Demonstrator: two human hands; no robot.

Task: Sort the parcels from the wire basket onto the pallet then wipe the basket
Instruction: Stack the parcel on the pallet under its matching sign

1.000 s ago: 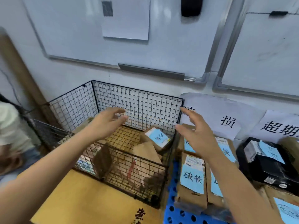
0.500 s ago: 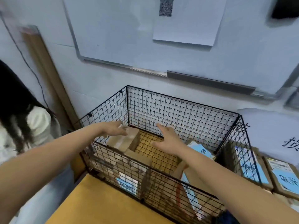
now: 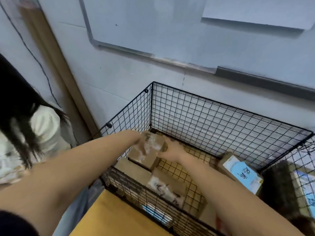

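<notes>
A black wire basket (image 3: pixel 221 116) stands against the wall and holds several brown cardboard parcels. Both my arms reach down into its far left corner. My left hand (image 3: pixel 142 142) and my right hand (image 3: pixel 172 150) clasp a small taped brown parcel (image 3: pixel 150 150) from either side; motion blur hides the left fingers. Below it lie more brown parcels (image 3: pixel 163 186). A parcel with a blue label (image 3: pixel 242 174) leans at the basket's right side.
A person with long dark hair and a pale top (image 3: pixel 25 133) stands close at the left. A yellow-brown surface (image 3: pixel 119 218) lies in front of the basket. More labelled parcels (image 3: pixel 305 189) sit outside the basket's right wall. A whiteboard (image 3: pixel 170 28) hangs above.
The view has swung left and down. Both hands dropped from above the basket rim into its far left corner and closed on the small brown parcel.
</notes>
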